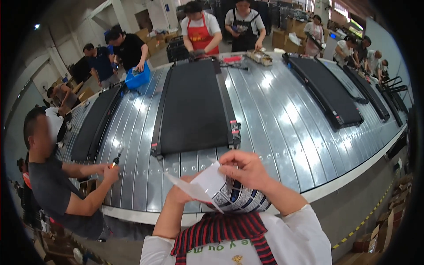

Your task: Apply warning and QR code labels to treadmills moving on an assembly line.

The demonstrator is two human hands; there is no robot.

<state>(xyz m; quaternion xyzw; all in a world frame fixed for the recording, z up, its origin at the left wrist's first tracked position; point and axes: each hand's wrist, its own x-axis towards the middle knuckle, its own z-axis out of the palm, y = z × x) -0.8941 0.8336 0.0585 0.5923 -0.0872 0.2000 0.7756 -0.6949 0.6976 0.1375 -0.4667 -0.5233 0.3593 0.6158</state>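
Close to my chest I hold a curled sheet of printed labels (242, 197), with blue and white printed blocks on one part and a white backing (210, 180) folded toward the far side. My right hand (248, 170) pinches the upper edge of the sheet between thumb and fingers. At the left side, my left hand (180, 193) grips the sheet, its fingers partly hidden behind the white flap. Just beyond my hands lies a treadmill deck (190, 106) with a black belt and dark side rails, flat on the slatted metal conveyor (260, 132).
More treadmill decks lie on the conveyor, one at left (95, 123) and one at right (324, 90). A co-worker at left holds a power screwdriver (115, 161). Across stand several people, one with a blue bin (138, 78). Cardboard boxes (375, 236) sit on the floor at lower right.
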